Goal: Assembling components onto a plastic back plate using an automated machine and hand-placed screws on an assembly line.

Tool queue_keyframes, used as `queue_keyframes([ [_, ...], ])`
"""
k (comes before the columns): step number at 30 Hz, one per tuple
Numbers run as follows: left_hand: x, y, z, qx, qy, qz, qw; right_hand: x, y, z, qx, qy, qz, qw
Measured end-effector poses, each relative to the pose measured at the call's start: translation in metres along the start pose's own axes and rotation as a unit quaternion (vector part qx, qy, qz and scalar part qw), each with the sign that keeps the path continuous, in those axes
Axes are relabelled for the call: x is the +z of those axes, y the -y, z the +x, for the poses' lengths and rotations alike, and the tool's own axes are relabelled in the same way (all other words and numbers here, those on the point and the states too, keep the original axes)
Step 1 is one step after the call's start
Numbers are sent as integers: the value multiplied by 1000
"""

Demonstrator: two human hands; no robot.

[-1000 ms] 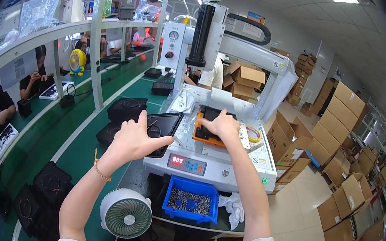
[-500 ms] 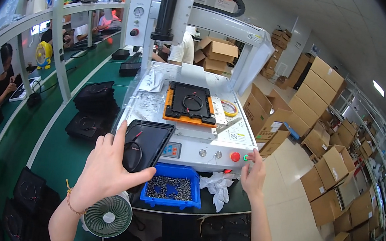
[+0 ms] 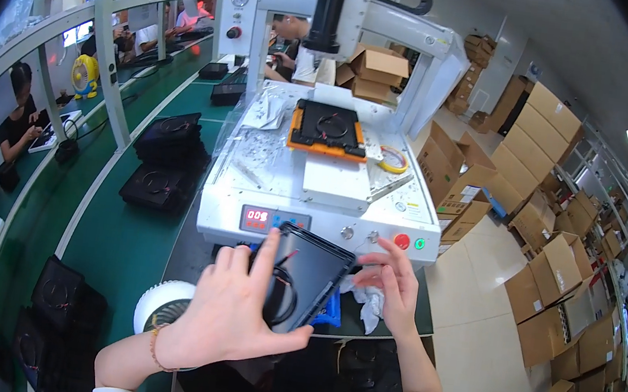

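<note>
Left hand (image 3: 229,311): shifted right since the earlier frame, holding tray (image 3: 320,271) between wide-spread thumb and forefinger.
Tray: tilted before machine (image 3: 226,220), with cable (image 3: 294,299) inside, partly hiding blue bin (image 3: 330,310).
Right hand (image 3: 397,285): back from green button (image 3: 419,244), with fingers loosely parted near tray's right edge; cannot tell whether touching.

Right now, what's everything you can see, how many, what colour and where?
Machine: one, white, ahead
Fixture: one, orange, on machine
Panel: one, black, on fixture
Tape: one, yellow, right of fixture
Tray: one, black, front centre
Bin: one, blue, behind tray
White fan: one, white, lower left
Bench: one, green, left
Cases: several, black, on bench
Shelf: one, white, left
Boxes: many, brown, right
People: several, mixed clothes, background
Left hand: one, bare, holding tray
Right hand: one, bare, near tray
</note>
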State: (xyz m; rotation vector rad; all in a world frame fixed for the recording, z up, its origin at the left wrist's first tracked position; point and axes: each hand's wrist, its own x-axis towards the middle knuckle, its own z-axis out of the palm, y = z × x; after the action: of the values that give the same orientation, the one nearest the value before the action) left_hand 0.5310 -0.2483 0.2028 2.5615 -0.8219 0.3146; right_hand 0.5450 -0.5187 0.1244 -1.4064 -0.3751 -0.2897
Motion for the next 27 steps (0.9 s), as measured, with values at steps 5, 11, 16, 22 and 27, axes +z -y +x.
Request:
queue_keyframes([
  [5, 11, -11, -12, -20, 65, -27, 997, 17, -3, -3, 179, 66, 189, 963],
  [11, 28, 30, -35, -101, 54, -428, 897, 5, -7, -12, 241, 63, 288, 925],
  [16, 56, 24, -53, -293, 123, -855, 410, 11, -1, -18, 272, 69, 294, 914],
  [22, 88, -3, -54, -178, 256, -930, 194, 6, 4, -4, 90, 184, -197, 959],
  [27, 93, -13, -55, -217, 254, -917, 217, 18, 21, 15, -164, 319, -311, 880],
])
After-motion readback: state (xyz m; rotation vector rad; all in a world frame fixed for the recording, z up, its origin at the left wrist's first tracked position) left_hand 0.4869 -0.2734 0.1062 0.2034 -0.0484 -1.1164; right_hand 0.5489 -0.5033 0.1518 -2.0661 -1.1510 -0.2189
